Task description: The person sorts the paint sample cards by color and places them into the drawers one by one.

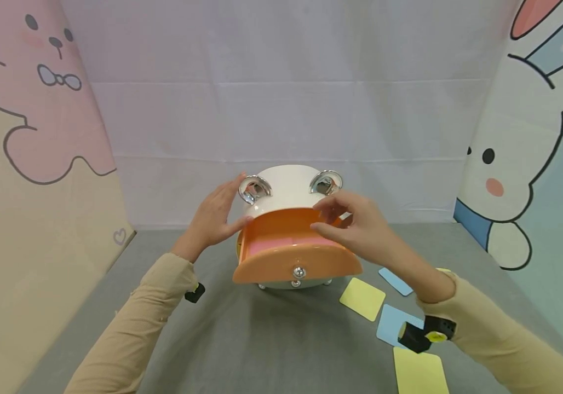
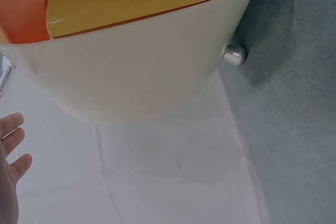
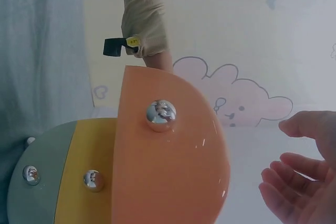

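A small white rounded cabinet [image 1: 288, 183] with chrome rings on top faces me. Its orange drawer [image 1: 266, 268] is pulled out, and pink [image 1: 281, 244] shows flat inside it. Below the orange front, the right wrist view shows a yellow drawer [image 3: 86, 148] and a green drawer [image 3: 39, 153], both pushed in. My left hand [image 1: 212, 216] is at the cabinet's left side, fingers extended near the left ring [image 1: 254, 189]. Over the right part of the open drawer hovers my right hand [image 1: 360, 224], thumb and fingers loosely bent and apart, with nothing between them.
On the grey cloth [image 1: 262, 339], right of the cabinet, lie a yellow card [image 1: 362, 299], a blue card [image 1: 394, 325] and a smaller-looking blue card [image 1: 396, 281]. Another yellow card [image 1: 420, 372] lies nearer to me. A white curtain [image 1: 286, 109] hangs behind, with cartoon-printed panels on both sides.
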Demonstrator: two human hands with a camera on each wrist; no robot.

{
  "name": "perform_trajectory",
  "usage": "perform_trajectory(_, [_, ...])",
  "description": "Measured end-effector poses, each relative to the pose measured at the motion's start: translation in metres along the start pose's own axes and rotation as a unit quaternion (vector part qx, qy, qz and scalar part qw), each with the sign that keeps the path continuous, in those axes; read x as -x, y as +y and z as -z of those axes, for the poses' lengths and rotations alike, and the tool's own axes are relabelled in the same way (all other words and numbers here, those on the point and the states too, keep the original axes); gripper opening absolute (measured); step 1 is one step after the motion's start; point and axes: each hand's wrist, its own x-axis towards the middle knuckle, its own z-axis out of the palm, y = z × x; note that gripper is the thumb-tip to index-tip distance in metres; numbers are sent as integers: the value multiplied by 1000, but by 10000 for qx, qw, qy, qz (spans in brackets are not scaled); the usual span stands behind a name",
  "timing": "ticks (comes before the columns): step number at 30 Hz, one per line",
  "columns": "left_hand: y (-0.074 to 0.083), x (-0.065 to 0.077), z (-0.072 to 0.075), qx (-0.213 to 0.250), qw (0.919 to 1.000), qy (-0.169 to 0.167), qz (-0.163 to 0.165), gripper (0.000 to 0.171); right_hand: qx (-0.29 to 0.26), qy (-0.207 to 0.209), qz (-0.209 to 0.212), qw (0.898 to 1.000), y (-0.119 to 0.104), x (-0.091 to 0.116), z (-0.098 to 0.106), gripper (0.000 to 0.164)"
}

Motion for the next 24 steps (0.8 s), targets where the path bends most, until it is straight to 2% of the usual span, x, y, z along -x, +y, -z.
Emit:
perform_trajectory(6, [-1,0,-1,1,10000,23,24,87,133,630,773,9949,6,33,-17,20])
perform_trajectory(10, [-1,1,-2,14,10000,40,19,86,25,1006,1317,9862,14,51,-39,24])
perform_trajectory(13, [0,1,-1,1,10000,41,20,86,255,1425,1619,9761,22,59,-55,24])
perform_trajectory(16, [1,0,-1,11,10000,36,37,86,636,1877,1710,9651,29,64,-70,27])
perform_trajectory(19, [2,0,0,36,10000,28,62,86,844,2124,1671,9591,36,67,-81,30])
perform_trajectory(24, [3,0,0,66,9999,37,70,85,854,2351,1549,9558,44,68,-97,26])
